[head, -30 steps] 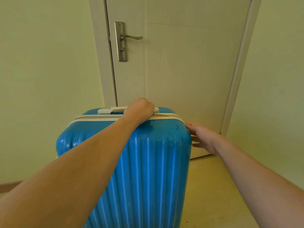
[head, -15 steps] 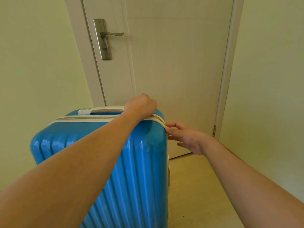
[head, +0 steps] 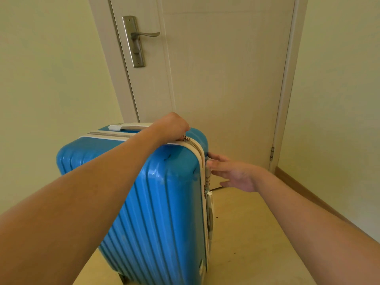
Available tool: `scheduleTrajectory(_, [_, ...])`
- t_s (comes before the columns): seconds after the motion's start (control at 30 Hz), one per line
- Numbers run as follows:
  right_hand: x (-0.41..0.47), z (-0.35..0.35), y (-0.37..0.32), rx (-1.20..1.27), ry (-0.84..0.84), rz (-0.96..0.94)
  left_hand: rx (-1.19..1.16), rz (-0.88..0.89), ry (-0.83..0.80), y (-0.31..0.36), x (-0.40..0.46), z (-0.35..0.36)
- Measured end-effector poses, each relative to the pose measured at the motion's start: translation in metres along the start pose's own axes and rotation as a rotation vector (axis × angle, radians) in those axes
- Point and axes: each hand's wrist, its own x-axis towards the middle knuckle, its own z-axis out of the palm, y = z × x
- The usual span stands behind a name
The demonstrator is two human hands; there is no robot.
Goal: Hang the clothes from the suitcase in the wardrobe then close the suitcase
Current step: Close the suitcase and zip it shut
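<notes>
Before a shut door (head: pixel 216 83), left hand (head: pixel 172 126) pinches suitcase (head: pixel 156 202) zipper pull (head: pixel 185 138); right hand (head: pixel 234 173) open.

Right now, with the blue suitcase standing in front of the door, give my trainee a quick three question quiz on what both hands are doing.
1. True or false: the suitcase lies flat and open on the floor.
2. Which hand pinches the zipper pull at the top corner? A) left hand B) right hand
3. Fill in: the right hand's straight fingers touch the suitcase's ___ side edge, in front of the closed door.

Key: 1 false, it stands upright and looks zipped along the top. 2 A. 3 right.
</notes>
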Motion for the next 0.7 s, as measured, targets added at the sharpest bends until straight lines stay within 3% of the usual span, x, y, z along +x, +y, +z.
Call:
scheduleTrajectory(0.07, [-0.003, 0.003, 0.005, -0.030, 0.081, 0.001, -0.052, -0.016, -0.008, -0.005, -0.007, -0.006])
scheduleTrajectory(0.17, [0.001, 0.022, -0.001, -0.029, 0.183, -0.033, 0.200, 0.095, 0.055, -0.006, -0.029, -0.006])
scheduleTrajectory(0.23, [0.005, 0.035, -0.006, 0.011, 0.202, -0.035, 0.078, 0.130, 0.179, -0.010, -0.037, 0.003])
scheduleTrajectory(0.3, [0.004, 0.040, -0.010, 0.039, 0.200, -0.026, 0.184, 0.153, 0.334, -0.015, -0.045, 0.013])
scheduleTrajectory(0.37, [0.001, 0.038, -0.010, 0.032, 0.197, -0.024, 0.275, 0.214, 0.390, -0.016, -0.048, 0.024])
scheduleTrajectory(0.7, [0.000, 0.036, 0.009, 0.014, 0.210, -0.084, 0.654, 0.566, 0.311, -0.020, -0.059, 0.018])
